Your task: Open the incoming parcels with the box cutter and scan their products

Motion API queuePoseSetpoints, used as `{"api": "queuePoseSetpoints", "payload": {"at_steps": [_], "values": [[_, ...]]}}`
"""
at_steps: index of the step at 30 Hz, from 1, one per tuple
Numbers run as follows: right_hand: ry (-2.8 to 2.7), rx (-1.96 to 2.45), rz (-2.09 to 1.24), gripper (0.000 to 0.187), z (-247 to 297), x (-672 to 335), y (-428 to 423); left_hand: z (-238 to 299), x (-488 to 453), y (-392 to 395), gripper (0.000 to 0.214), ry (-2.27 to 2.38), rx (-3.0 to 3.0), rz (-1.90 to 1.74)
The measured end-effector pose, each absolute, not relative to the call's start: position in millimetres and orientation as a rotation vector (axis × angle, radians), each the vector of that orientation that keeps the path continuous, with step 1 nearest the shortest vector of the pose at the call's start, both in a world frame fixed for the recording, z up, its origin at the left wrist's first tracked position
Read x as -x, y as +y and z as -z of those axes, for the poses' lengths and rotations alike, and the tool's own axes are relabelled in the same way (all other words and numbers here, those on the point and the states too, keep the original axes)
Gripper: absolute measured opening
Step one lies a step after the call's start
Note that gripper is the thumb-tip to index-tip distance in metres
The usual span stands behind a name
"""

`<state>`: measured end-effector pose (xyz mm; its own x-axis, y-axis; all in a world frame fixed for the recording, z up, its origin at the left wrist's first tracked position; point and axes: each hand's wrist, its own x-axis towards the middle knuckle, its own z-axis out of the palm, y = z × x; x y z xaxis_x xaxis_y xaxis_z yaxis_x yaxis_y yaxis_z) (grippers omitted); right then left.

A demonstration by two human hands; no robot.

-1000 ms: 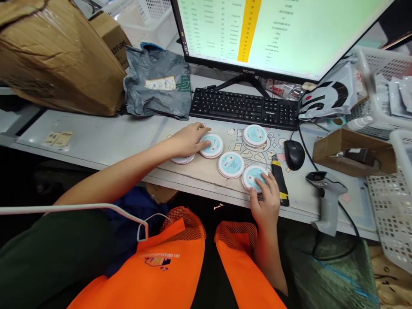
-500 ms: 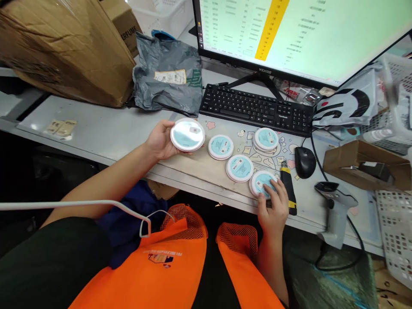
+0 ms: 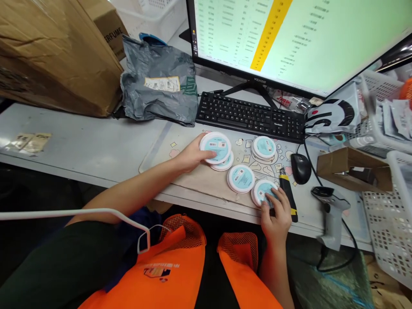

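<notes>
Several round white tins with light blue labels lie on a patterned desk mat (image 3: pixel 206 182). My left hand (image 3: pixel 190 155) grips one tin (image 3: pixel 215 147) and holds it on top of another tin (image 3: pixel 225 162) near the keyboard. My right hand (image 3: pixel 276 211) rests at the desk's front edge with its fingers closed on the nearest tin (image 3: pixel 264 192). Another tin (image 3: pixel 241 178) lies between the two hands. A small stack of tins (image 3: pixel 264 148) sits further back.
A black keyboard (image 3: pixel 251 116) and a large monitor (image 3: pixel 289 38) stand behind the mat. A mouse (image 3: pixel 301 168), a black and yellow cutter (image 3: pixel 289 195) and a barcode scanner (image 3: pixel 331 214) lie right. A grey mailer bag (image 3: pixel 159 86) and cardboard box (image 3: pixel 54 56) sit left. White baskets (image 3: pixel 389 206) stand far right.
My left hand picked a tin off the mat, lifted it, then carried it right and set it onto the neighbouring tin. My right hand stayed on the nearest tin.
</notes>
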<state>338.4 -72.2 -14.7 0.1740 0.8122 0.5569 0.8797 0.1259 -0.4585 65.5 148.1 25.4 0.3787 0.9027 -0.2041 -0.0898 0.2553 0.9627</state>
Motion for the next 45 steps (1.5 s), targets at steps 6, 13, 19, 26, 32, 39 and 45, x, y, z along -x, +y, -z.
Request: {"api": "queuePoseSetpoints", "payload": {"at_steps": [6, 13, 19, 26, 32, 39, 45], "values": [[-1.615, 1.698, 0.12, 0.017, 14, -337, -72, -36, -50, 152, 0.065, 0.914, -1.203, -0.847], [-1.628, 1.692, 0.169, 0.017, 16, -337, -71, -41, -40, 154, 0.074, 0.892, -1.221, -0.925], [-1.626, 1.708, 0.195, 0.017, 16, -336, -71, -43, -43, 150, 0.061, 0.95, -1.41, -0.886], [-1.626, 1.712, 0.205, 0.017, 17, -336, -71, -43, -42, 151, 0.064, 0.983, -1.482, -0.86], [-1.616, 1.725, 0.176, 0.018, 17, -336, -71, -39, -43, 153, 0.066, 0.993, -1.48, -0.856], [-1.617, 1.715, 0.172, 0.018, 15, -335, -71, -42, -45, 152, 0.065, 1.079, -1.466, -0.851], [-1.593, 1.76, 0.153, 0.019, 13, -333, -71, -46, -46, 150, 0.059, 1.083, -1.456, -0.851]]}}
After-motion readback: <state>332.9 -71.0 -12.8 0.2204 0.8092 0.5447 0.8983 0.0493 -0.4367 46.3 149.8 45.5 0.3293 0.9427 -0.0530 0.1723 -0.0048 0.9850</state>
